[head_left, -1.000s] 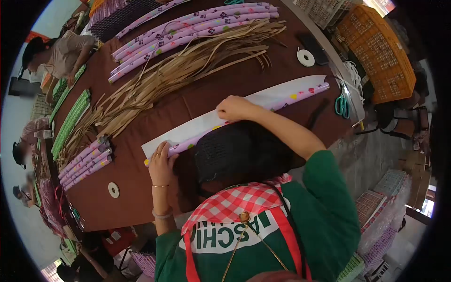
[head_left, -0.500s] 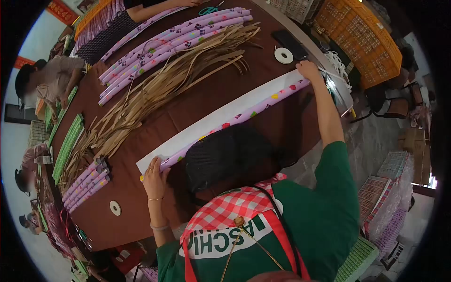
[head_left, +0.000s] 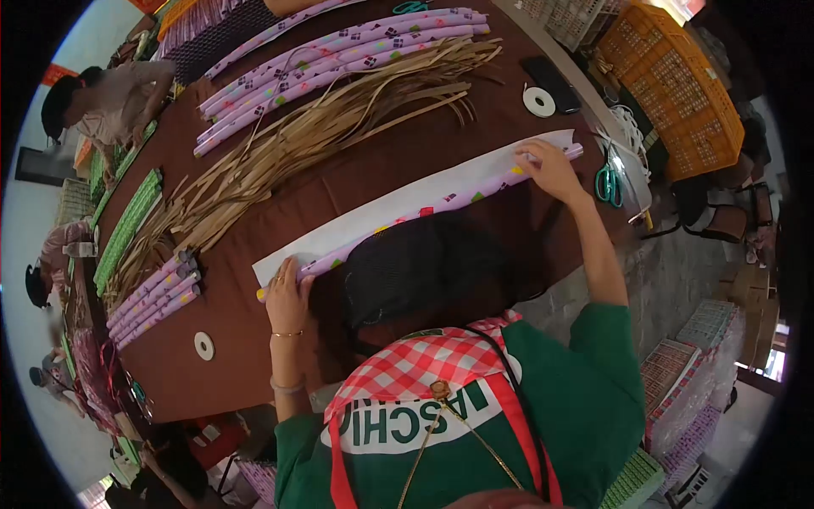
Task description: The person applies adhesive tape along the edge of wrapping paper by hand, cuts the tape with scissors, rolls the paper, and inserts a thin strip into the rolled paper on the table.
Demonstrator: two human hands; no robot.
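Sheet [head_left: 407,202] under left hand [head_left: 288,301]: fingers laid over left end, nearly straight; grip can't be told.
Right hand [head_left: 547,170]: fingers bent near right end; grip unclear.
Sheet feel: probably light, flexible, slick, easily creased; hold both ends.
Brown table [head_left: 242,369]: sheet lies part-rolled across it.
Half-second change: right hand inboard from far corner.

Two hands, a left hand [head_left: 288,304] and a right hand [head_left: 549,171], are on one partly rolled sheet [head_left: 381,212]. The table [head_left: 242,365] carries two tape rolls [head_left: 531,95] [head_left: 198,343], by its right edge and front left corner; three pairs of scissors [head_left: 609,180] [head_left: 412,7] [head_left: 138,390], at the right edge, far edge and front left corner; one phone [head_left: 553,85]; one heap of brown strips [head_left: 322,123]; at least four purple rolls [head_left: 157,297] bundled towards the left edge; and, towards the far edge, at least three more [head_left: 365,36] plus one set apart [head_left: 284,30].
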